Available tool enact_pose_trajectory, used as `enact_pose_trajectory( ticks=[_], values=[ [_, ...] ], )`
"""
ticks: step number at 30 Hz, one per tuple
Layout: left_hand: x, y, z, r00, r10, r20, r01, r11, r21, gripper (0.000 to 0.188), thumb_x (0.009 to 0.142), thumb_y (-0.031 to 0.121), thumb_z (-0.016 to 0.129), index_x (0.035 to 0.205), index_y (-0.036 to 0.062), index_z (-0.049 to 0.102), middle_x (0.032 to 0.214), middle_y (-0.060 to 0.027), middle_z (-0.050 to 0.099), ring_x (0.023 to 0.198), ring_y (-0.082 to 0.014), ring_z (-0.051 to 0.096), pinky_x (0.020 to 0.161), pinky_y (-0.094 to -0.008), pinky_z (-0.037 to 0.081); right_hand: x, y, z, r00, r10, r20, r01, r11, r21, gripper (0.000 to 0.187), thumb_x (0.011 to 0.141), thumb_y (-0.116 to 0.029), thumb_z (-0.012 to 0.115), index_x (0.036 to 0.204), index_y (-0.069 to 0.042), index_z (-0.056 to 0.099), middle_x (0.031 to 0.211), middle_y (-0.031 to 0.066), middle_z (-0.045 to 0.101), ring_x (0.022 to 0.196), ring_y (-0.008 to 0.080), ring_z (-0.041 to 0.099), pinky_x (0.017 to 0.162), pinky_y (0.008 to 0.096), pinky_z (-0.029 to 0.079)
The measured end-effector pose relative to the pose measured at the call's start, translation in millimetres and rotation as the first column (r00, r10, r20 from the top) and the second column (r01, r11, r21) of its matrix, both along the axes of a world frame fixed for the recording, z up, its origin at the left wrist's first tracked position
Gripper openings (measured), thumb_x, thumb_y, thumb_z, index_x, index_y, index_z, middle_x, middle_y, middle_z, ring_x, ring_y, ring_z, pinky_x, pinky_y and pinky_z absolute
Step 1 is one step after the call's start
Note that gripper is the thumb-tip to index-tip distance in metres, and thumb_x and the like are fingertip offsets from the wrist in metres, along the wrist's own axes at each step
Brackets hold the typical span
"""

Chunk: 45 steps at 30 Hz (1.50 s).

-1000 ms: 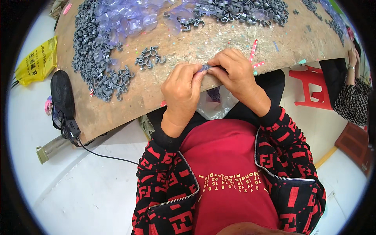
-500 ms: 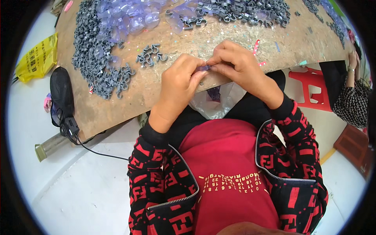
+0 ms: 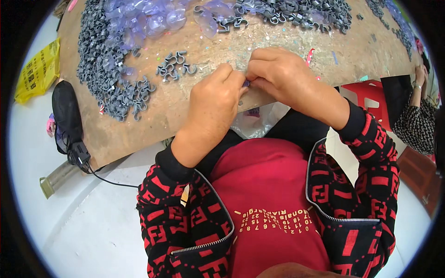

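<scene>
My left hand [image 3: 214,96] and my right hand [image 3: 280,74] meet fingertip to fingertip just above the near edge of the wooden table. Both are closed in a pinch on a small purplish plastic piece [image 3: 246,84], mostly hidden by the fingers; its tint matches the suction cups. A few loose grey plastic hook clips [image 3: 172,67] lie left of my hands. Beyond them spread clear purple suction cups [image 3: 143,18] and a large heap of grey clips [image 3: 99,69].
A plastic bag [image 3: 259,121] hangs at my lap under the table edge [image 3: 139,139]. Left of the table are a yellow bag [image 3: 39,74] and a black pouch with a cable [image 3: 67,109]. At right, a red stool [image 3: 371,97] stands near another person's arm [image 3: 416,92].
My hands have drawn closer together, covering more of the purplish piece. My right forearm has swung outward to the right, and the view has shifted slightly.
</scene>
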<state>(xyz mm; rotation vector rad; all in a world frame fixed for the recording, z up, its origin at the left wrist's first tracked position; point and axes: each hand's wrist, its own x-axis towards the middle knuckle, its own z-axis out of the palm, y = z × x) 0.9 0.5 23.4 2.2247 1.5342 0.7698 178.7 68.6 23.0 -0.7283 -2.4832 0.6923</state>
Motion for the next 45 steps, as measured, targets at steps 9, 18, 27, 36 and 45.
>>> enact_pose_trajectory(
  ticks=[9, 18, 27, 36, 45],
  values=[
    [-6, 6, 3, 0.994, -0.109, -0.027, 0.109, 0.994, -0.029, 0.013, 0.072, 0.004, 0.066, 0.078, 0.004, 0.055, 0.077, -0.0115, 0.053, 0.072, -0.031, 0.06, 0.061, -0.0393, 0.049, -1, -13, -1, 0.997, -0.02, 0.079, 0.021, 1.0, -0.006, 0.015, 0.073, -0.004, 0.067, 0.082, -0.004, 0.055, 0.082, 0.0092, 0.054, 0.077, 0.0315, 0.057, 0.067, 0.039, 0.045],
    [-8, 13, -4, 0.994, -0.106, -0.019, 0.107, 0.994, 0.004, 0.017, 0.073, 0.009, 0.07, 0.083, 0.0048, 0.057, 0.081, -0.0119, 0.055, 0.074, -0.0328, 0.06, 0.061, -0.0413, 0.049, 3, -15, -9, 0.998, -0.05, -0.031, 0.049, 0.998, -0.049, 0.015, 0.075, -0.002, 0.065, 0.085, -0.003, 0.054, 0.082, 0.0113, 0.053, 0.075, 0.0311, 0.056, 0.063, 0.0373, 0.044],
    [6, -52, -5, 0.927, 0.158, 0.341, -0.139, 0.987, -0.08, 0.022, 0.078, 0.007, 0.069, 0.097, 0.0029, 0.059, 0.085, -0.0123, 0.052, 0.066, -0.0266, 0.059, 0.058, -0.0367, 0.047, 26, -19, -13, 0.961, -0.167, -0.219, 0.028, 0.85, -0.525, 0.021, 0.085, -0.013, 0.067, 0.103, -0.003, 0.064, 0.094, -0.0002, 0.057, 0.074, 0.0062, 0.05, 0.063, 0.0228, 0.041],
    [22, -84, -58, 0.998, 0.044, 0.039, -0.039, 0.993, -0.115, 0.042, 0.078, 0.035, 0.071, 0.105, 0.0036, 0.064, 0.095, -0.0159, 0.064, 0.079, -0.0318, 0.065, 0.068, -0.0393, 0.053, 7, 4, -5, 0.925, -0.321, -0.203, 0.193, 0.858, -0.477, 0.021, 0.087, -0.013, 0.065, 0.105, -0.003, 0.064, 0.094, -0.001, 0.059, 0.074, 0.0073, 0.054, 0.064, 0.022, 0.043],
    [-10, -69, 4, 0.933, -0.028, 0.358, 0.103, 0.976, -0.193, 0.026, 0.082, 0.017, 0.069, 0.103, 0.002, 0.067, 0.089, -0.0143, 0.068, 0.078, -0.0242, 0.067, 0.069, -0.0327, 0.052, -32, 55, -28, 0.947, -0.304, -0.102, 0.32, 0.902, 0.289, 0.016, 0.079, -0.009, 0.069, 0.093, -0.006, 0.062, 0.084, 0.0073, 0.059, 0.069, 0.0238, 0.059, 0.062, 0.0332, 0.048]
  ],
)
